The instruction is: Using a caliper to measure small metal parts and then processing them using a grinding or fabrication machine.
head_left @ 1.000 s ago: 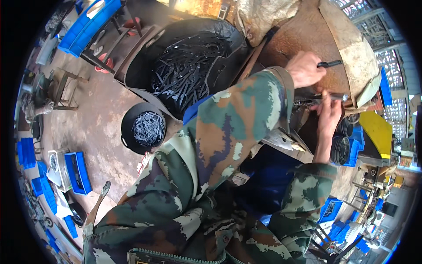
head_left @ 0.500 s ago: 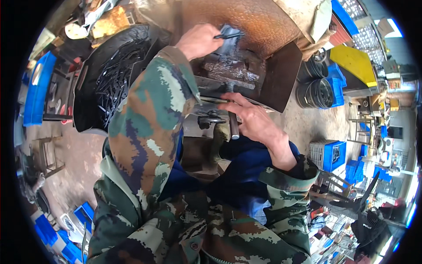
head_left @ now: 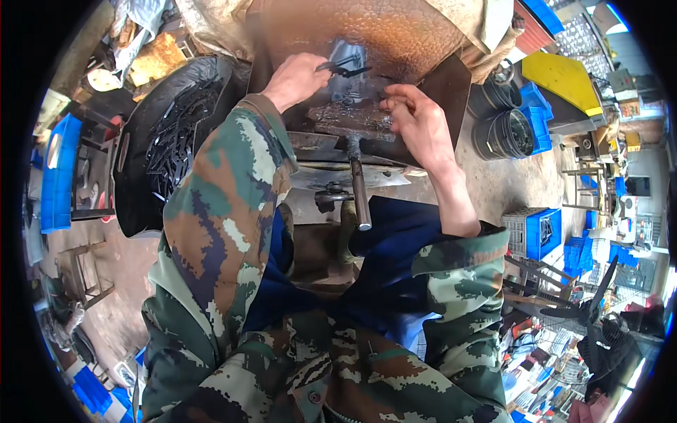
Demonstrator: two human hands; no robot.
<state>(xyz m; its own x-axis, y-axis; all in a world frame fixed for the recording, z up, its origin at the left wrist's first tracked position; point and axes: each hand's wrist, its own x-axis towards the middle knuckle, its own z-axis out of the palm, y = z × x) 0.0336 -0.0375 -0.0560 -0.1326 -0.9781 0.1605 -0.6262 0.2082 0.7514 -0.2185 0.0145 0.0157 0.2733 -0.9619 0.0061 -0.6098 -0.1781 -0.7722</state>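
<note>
My left hand [head_left: 296,79] is closed on a slim dark metal piece with a forked outline [head_left: 345,69]; its exact kind is unclear. The piece sits over the wet, greyish middle of a metal trough [head_left: 321,141] with a brown, pitted back plate [head_left: 395,35]. My right hand [head_left: 421,130] hovers over the trough's right side, fingers partly bent and apart, with nothing visible in them. A round metal bar [head_left: 360,194] juts from the trough's front toward me, and neither hand touches it. Below it sits a dark knob [head_left: 331,196].
At left stands a black-lined container [head_left: 130,176] heaped with dark metal pieces [head_left: 173,144]. Black buckets [head_left: 504,137] and a yellow panel [head_left: 560,81] are at right. Farther off are a blue crate [head_left: 541,233], a small stool [head_left: 88,271] and a black fan [head_left: 592,303].
My right hand has left the metal bar and moved up over the trough. My left hand has shifted slightly left and down; the dark piece now shows a forked outline.
</note>
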